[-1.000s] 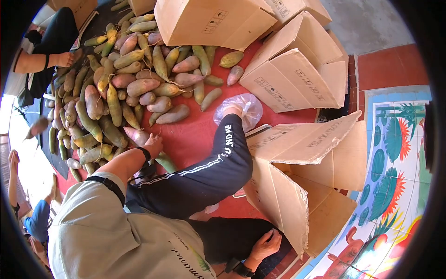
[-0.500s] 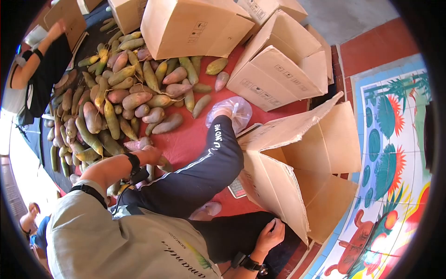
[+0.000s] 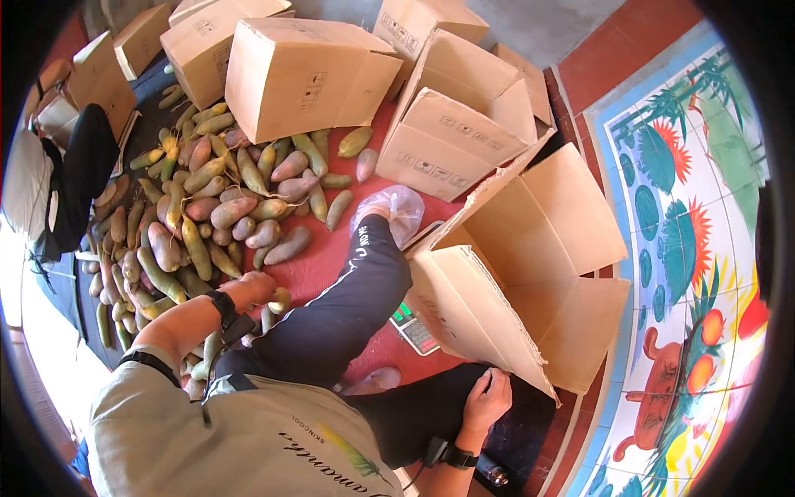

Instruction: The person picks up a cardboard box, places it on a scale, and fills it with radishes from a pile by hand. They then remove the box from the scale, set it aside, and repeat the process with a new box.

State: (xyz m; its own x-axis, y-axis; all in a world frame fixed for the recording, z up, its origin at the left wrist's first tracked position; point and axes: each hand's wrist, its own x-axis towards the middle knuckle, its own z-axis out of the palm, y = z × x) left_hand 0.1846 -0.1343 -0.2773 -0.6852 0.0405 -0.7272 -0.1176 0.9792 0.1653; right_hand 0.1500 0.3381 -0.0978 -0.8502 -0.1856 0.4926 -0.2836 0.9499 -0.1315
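Observation:
My left hand [image 3: 252, 288] reaches down to the near edge of a big heap of green and pinkish radishes [image 3: 240, 211]. Its fingers bend downward over the heap, and their tips are hidden. Just right of it lies a radish with a yellowish end [image 3: 281, 298]. My right hand [image 3: 489, 396] rests on my dark trouser leg with its fingers curled in, and nothing shows in it. Beside it stands an open cardboard box [image 3: 468, 302] with raised flaps. A scale [image 3: 416, 333] with a lit green display is partly hidden between my leg and that box.
More cardboard boxes [image 3: 302, 83] stand behind the heap, one of them open [image 3: 451, 137]. My foot wears a clear plastic bag [image 3: 402, 211] on the red mat [image 3: 319, 257]. Another person [image 3: 50, 186] is at the left edge. A painted tile wall [image 3: 671, 248] borders the right.
The view has tilted, uncovering the scale's display. My left hand has moved slightly farther over the heap, covering a pink radish that was visible. My right hand stays on the leg.

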